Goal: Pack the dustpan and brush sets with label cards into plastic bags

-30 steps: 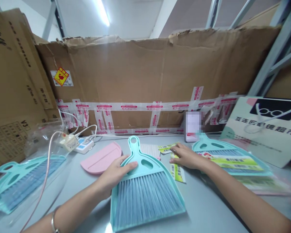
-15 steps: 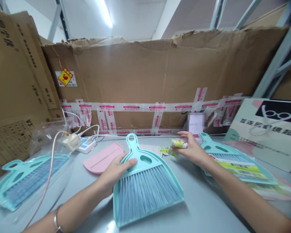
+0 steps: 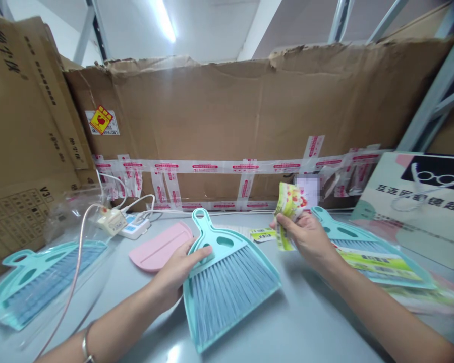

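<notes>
My left hand (image 3: 181, 267) grips a teal dustpan (image 3: 196, 333) with a small brush (image 3: 230, 282) nested in it, thumb on top near the handle. Its bristles face me, tilted toward the right. My right hand (image 3: 306, 237) is closed on a folded printed label card (image 3: 289, 201), yellow-green with red pictures, held above the table. Behind it, another yellow-green label (image 3: 263, 235) lies flat. To the right of that hand is a second teal dustpan and brush set (image 3: 348, 232) with a label across it, partly hidden by my forearm.
A pink scraper-like piece (image 3: 161, 247) lies left of centre. At far left is a bagged teal dustpan set (image 3: 26, 277), crossed by a cable. A power strip (image 3: 136, 227) sits behind. Cardboard (image 3: 212, 111) walls the back; a paper bag (image 3: 419, 206) stands right.
My right hand has raised the label card and turned it upright, so its printed face shows. The dustpan set in my left hand has swung slightly, its lower edge angling more.
</notes>
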The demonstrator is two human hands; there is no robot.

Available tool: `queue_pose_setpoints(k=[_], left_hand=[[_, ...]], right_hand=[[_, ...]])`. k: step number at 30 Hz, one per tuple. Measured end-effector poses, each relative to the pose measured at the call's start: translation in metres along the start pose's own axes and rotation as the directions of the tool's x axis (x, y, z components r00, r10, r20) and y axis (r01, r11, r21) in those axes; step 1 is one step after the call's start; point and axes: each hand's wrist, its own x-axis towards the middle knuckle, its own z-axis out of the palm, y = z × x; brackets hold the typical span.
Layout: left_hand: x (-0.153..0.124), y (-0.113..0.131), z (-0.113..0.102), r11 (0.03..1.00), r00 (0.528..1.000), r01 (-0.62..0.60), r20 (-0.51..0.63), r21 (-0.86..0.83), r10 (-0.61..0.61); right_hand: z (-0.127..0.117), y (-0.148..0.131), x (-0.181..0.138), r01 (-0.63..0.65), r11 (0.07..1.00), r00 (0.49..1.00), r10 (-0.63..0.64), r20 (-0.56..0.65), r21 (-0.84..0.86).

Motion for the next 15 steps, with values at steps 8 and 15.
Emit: queue_pose_setpoints(k=[8,15], left_hand=[[0.000,-0.001,0.002,1.000,1.000,-0.010,0.019,-0.013,0.010],[0.000,-0.001,0.004,0.998,1.000,-0.026,-0.003,0.051,0.026]], right_hand=[[0.020,-0.034,-0.045,0.146,0.945,0.790,0.067,0.609,-0.292],[0.029,-0.040,-0.054,0.405,0.827,0.656,0.035,0.754,-0.390]])
